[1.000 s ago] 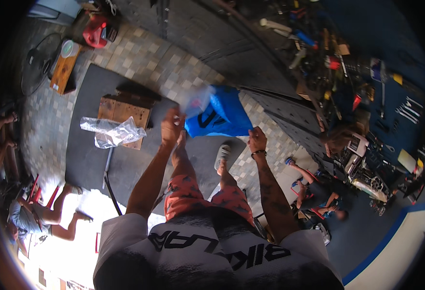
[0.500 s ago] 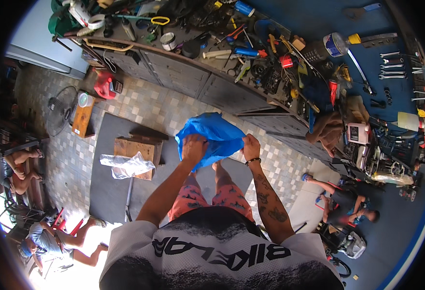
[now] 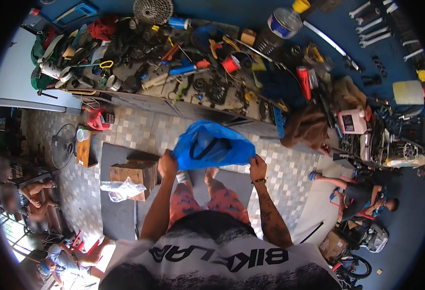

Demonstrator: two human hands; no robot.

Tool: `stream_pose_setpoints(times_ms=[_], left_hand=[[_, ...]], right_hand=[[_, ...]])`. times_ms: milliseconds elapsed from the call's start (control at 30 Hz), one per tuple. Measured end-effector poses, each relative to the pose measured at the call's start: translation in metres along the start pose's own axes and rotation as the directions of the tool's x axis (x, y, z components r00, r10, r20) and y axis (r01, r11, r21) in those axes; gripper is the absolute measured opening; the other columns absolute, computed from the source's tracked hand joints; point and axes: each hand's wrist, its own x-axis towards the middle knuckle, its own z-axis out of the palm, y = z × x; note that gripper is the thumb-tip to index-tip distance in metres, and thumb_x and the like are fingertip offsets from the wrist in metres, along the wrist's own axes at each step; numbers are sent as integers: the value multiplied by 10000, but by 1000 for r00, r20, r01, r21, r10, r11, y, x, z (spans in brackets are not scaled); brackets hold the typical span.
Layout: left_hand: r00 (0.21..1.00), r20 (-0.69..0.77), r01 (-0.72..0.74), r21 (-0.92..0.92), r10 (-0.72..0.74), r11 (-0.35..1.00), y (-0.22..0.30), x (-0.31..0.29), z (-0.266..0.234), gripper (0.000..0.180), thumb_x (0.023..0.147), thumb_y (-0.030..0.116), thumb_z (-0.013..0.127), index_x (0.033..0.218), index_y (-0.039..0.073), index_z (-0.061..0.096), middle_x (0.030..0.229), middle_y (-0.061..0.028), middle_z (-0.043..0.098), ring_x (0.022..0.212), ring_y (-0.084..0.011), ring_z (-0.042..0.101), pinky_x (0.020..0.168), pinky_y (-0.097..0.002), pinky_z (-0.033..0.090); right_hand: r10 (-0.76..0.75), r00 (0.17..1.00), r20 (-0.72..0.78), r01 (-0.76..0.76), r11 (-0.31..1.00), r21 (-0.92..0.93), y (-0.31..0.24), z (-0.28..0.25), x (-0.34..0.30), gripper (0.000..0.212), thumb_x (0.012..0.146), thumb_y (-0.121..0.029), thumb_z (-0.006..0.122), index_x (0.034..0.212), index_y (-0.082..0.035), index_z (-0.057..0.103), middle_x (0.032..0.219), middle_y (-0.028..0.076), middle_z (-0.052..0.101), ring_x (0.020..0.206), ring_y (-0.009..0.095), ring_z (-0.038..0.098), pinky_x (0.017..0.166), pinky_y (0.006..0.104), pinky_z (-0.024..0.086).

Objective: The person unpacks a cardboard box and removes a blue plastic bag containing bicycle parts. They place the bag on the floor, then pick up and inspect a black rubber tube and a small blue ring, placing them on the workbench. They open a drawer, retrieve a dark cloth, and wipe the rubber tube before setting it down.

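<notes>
From where I stand, the long bench (image 3: 140, 102) runs across the far side of the room, its top crowded with tools. On the floor before it lies a dark mat (image 3: 116, 220). A wooden box (image 3: 134, 175) stands on the mat, with clear plastic (image 3: 124, 189) spread over its top and past one edge.

The blue bag (image 3: 210, 150) hangs in front of the person, stretched between the two hands above the feet and apart from the box. The left grip (image 3: 167, 166) is closed, fingers folded on the near left corner. The right grip (image 3: 258, 169) is closed in a pinch on the right corner.

To handle the sheet well, in my judgement: hold both corners at equal height; apply even, moderate outward tension; pinch the hem rather than the thin body, which could tear; separate the layers with the fingertips where they cling.

Markings, largest first. The shirt (image 3: 212, 253) carries big dark block letters on white. The bag shows a dark curved patch; I cannot tell print from fold. A wide bottle (image 3: 284, 23) on the bench wears a blue-and-white label, its text too small to read.
</notes>
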Motion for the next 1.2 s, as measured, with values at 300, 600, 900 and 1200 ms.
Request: stream_pose_setpoints(times_ms=[300,600,900,1200], left_hand=[[575,-428,-814,-214,697,540,273,29,-92,122,939,171,698,1017,89,742,882,-138,744,704,-367,709,634,-442,550],[895,2,-438,192,446,878,426,153,-122,469,914,495,735,1175,105,759,1239,-186,722,1211,-372,666,1004,-496,539],[904,-135,-370,229,406,900,408,141,-109,399,893,317,695,1137,6,746,1179,-265,724,1098,-442,714,937,-475,590],[841,-307,-448,-856,445,256,301,89,-161,268,1038,136,614,1230,-31,699,1122,-99,748,941,-205,743,726,-301,615]], right_hand=[[297,934,199,-314,948,59,42,-33,-16,286,920,-303,649,826,-33,640,678,179,639,664,314,686,618,458,503],[257,966,29,-257,966,-1,77,-67,-9,273,930,-292,651,938,-20,676,797,205,696,766,417,682,677,485,521],[283,958,-54,-279,957,78,112,-112,-24,253,965,-192,651,796,-6,625,639,94,615,524,174,629,514,340,469],[216,976,-22,-209,961,180,79,-127,-33,233,974,-231,636,900,-21,706,659,70,622,568,147,641,529,308,494]])
